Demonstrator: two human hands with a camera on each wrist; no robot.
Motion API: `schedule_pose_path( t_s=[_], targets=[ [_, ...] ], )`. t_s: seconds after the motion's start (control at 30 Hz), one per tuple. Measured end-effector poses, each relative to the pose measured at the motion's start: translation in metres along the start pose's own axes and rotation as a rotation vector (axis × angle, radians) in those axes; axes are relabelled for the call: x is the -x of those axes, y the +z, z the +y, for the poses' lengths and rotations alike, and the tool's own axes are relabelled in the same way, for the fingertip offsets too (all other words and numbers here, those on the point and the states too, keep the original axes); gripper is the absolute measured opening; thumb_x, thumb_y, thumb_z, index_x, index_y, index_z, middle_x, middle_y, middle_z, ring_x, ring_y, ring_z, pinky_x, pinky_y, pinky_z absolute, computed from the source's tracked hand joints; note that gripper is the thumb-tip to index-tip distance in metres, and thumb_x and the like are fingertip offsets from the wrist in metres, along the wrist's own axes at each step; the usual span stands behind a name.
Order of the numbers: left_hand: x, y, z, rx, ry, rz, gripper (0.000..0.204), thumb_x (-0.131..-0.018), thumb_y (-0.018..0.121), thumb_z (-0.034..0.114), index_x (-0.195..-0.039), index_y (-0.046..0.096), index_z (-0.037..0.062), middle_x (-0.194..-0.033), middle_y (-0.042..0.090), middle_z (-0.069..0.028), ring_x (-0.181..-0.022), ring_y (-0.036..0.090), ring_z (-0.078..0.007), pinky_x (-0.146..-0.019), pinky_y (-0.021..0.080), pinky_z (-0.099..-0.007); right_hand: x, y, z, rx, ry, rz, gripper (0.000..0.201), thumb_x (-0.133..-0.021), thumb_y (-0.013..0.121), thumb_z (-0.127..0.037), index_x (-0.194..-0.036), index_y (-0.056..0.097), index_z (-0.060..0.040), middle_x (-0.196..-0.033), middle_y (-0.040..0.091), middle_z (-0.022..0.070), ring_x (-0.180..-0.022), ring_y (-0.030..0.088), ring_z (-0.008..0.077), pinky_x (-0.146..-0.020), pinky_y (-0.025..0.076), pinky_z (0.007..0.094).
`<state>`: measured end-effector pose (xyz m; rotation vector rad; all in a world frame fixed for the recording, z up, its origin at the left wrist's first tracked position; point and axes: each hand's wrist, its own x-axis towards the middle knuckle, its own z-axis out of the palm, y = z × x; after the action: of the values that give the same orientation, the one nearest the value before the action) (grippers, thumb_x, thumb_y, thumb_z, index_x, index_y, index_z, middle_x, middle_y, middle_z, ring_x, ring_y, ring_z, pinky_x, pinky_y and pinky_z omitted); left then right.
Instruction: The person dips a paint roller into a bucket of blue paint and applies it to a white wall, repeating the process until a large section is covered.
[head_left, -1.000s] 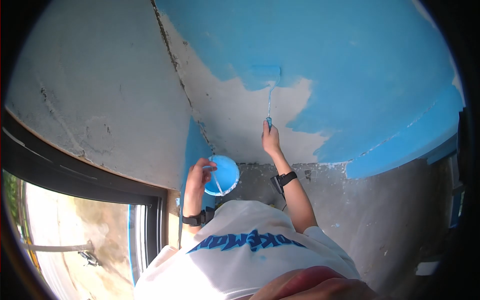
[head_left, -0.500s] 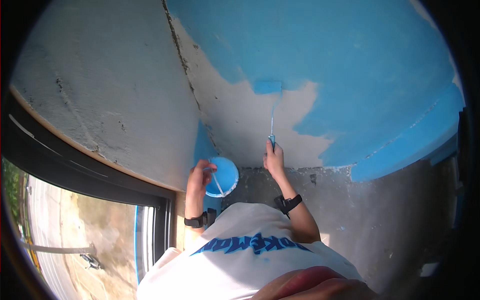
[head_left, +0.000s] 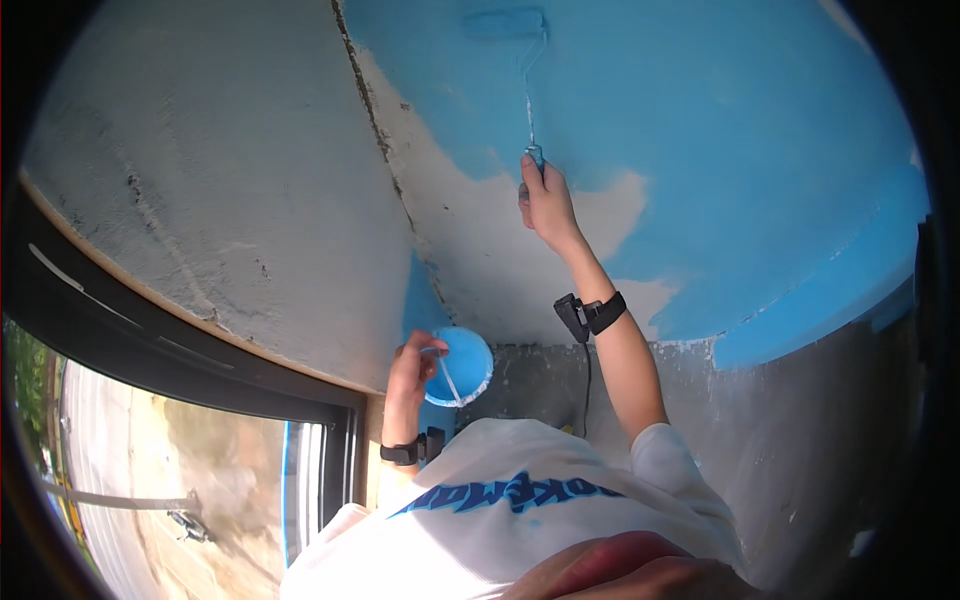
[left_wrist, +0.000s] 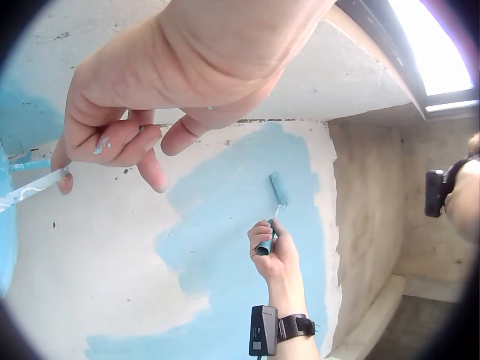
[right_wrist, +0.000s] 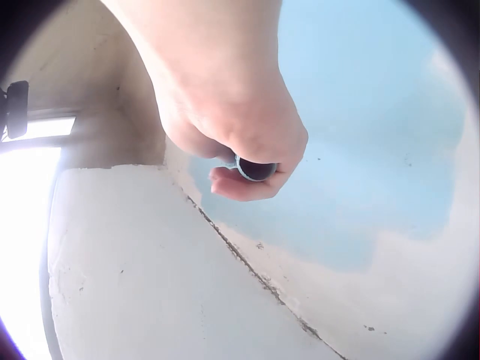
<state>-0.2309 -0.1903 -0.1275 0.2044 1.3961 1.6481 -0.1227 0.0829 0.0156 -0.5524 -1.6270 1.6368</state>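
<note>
- Fingers point(right_wrist: 244, 191) of the right hand point(head_left: 548, 200) wrap the grip of the paint roller point(head_left: 505, 22), its sleeve up on the blue part of the wall point(head_left: 700, 120), above the ragged bare patch point(head_left: 480, 230).
- Lower down, the left hand point(head_left: 405, 372) carries the bucket point(head_left: 488, 378) by its thin handle point(left_wrist: 34, 186), seemingly hooked on one finger with others loose; a long reach could let it swing and slop paint.
- From where I stand, rolling on with a drying sleeve might leave streaks.
- Drifting left could drag blue over the cracked corner point(head_left: 375, 120) onto the grey side wall point(head_left: 230, 180).
- One bump of that bucket might smear the white shirt point(head_left: 520, 455) just beside it.
</note>
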Motion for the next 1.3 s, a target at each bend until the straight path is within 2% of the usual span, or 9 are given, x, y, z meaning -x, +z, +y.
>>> schedule_pose_path(
  t_s=[0.2,0.27,0.37,0.47,0.67,0.87,1.0,1.13,1.3],
  targets=[
    [0.005,-0.001,-0.001,-0.008,-0.025,0.023,0.027,-0.088,0.053,0.027,-0.082,0.063,0.0021,-0.079,0.066,-0.0155,-0.051,0.044,-0.0122,-0.046,0.033,-0.0241,0.044,-0.012,0.153,0.252,0.003,0.199,0.033,-0.102,0.044,-0.035,-0.082,0.042,-0.0087,-0.053,0.041,-0.0015,-0.037,0.039,0.01,-0.035,0.032,0.0273],
    [0.005,-0.001,-0.001,-0.015,-0.034,0.032,0.029,-0.088,0.053,0.027,-0.081,0.063,0.0017,-0.079,0.066,-0.016,-0.05,0.041,-0.0119,-0.047,0.032,-0.0242,0.072,-0.018,0.178,0.303,0.168,0.22,0.034,-0.101,0.045,-0.032,-0.082,0.047,-0.004,-0.057,0.048,0.0029,-0.051,0.049,0.0144,-0.052,0.04,0.0334],
    [0.008,0.001,-0.002,-0.049,-0.021,0.049,0.031,-0.087,0.052,0.028,-0.079,0.064,0.0012,-0.078,0.066,-0.0163,-0.05,0.039,-0.0116,-0.048,0.031,-0.0245,0.095,-0.028,0.22,0.398,0.152,0.25,0.035,-0.101,0.045,-0.033,-0.08,0.047,-0.0046,-0.058,0.048,0.0032,-0.047,0.047,0.0145,-0.047,0.039,0.0327],
    [0.006,0.001,-0.003,-0.051,-0.016,0.013,0.032,-0.087,0.052,0.03,-0.079,0.065,0.0012,-0.078,0.066,-0.0162,-0.05,0.04,-0.0115,-0.048,0.031,-0.025,0.113,-0.019,0.179,0.161,0.374,0.2,0.034,-0.101,0.045,-0.033,-0.082,0.046,-0.006,-0.055,0.044,0.0015,-0.038,0.042,0.0129,-0.039,0.035,0.03],
    [-0.002,0.001,-0.008,-0.028,0.001,0.059,0.029,-0.088,0.052,0.028,-0.08,0.064,0.0029,-0.078,0.066,-0.0141,-0.05,0.04,-0.0111,-0.047,0.032,-0.0236,0.128,0.001,0.125,-0.11,0.276,0.171,0.036,-0.103,0.042,-0.035,-0.079,0.038,-0.009,-0.058,0.037,-0.0024,-0.036,0.033,0.0073,-0.033,0.027,0.0246],
    [-0.006,0.002,-0.015,-0.04,-0.028,0.026,0.023,-0.09,0.051,0.026,-0.086,0.062,0.0055,-0.078,0.066,-0.0128,-0.049,0.04,-0.0103,-0.047,0.031,-0.0236,0.062,0.031,0.012,0.09,0.022,0.073,0.031,-0.102,0.045,-0.03,-0.085,0.046,-0.0047,-0.055,0.044,0.0,-0.044,0.043,0.0097,-0.042,0.035,0.0276],
    [-0.009,0.003,-0.018,-0.009,-0.044,0.017,0.024,-0.091,0.051,0.027,-0.084,0.062,0.0063,-0.078,0.066,-0.0132,-0.049,0.039,-0.0106,-0.047,0.032,-0.0239,0.012,0.047,-0.016,0.284,-0.098,0.073,0.036,-0.1,0.047,-0.033,-0.085,0.051,-0.0007,-0.058,0.05,0.0066,-0.054,0.051,0.0171,-0.054,0.04,0.0345],
    [-0.015,-0.001,-0.027,0.018,-0.076,0.008,0.025,-0.091,0.052,0.028,-0.085,0.062,0.0062,-0.079,0.066,-0.0133,-0.05,0.039,-0.0112,-0.047,0.032,-0.0242,-0.013,0.052,0.022,0.408,-0.028,0.079,0.039,-0.1,0.047,-0.035,-0.083,0.051,0.0006,-0.061,0.052,0.0109,-0.054,0.05,0.0219,-0.055,0.041,0.0375],
    [-0.021,-0.001,-0.029,0.042,-0.108,0.036,0.026,-0.09,0.053,0.028,-0.084,0.062,0.0051,-0.078,0.065,-0.0126,-0.051,0.04,-0.0113,-0.048,0.033,-0.0244,0.035,0.031,0.126,0.44,0.062,0.183,0.041,-0.099,0.048,-0.036,-0.085,0.054,0.0028,-0.069,0.057,0.0177,-0.064,0.056,0.0305,-0.064,0.043,0.0406]
  ],
)
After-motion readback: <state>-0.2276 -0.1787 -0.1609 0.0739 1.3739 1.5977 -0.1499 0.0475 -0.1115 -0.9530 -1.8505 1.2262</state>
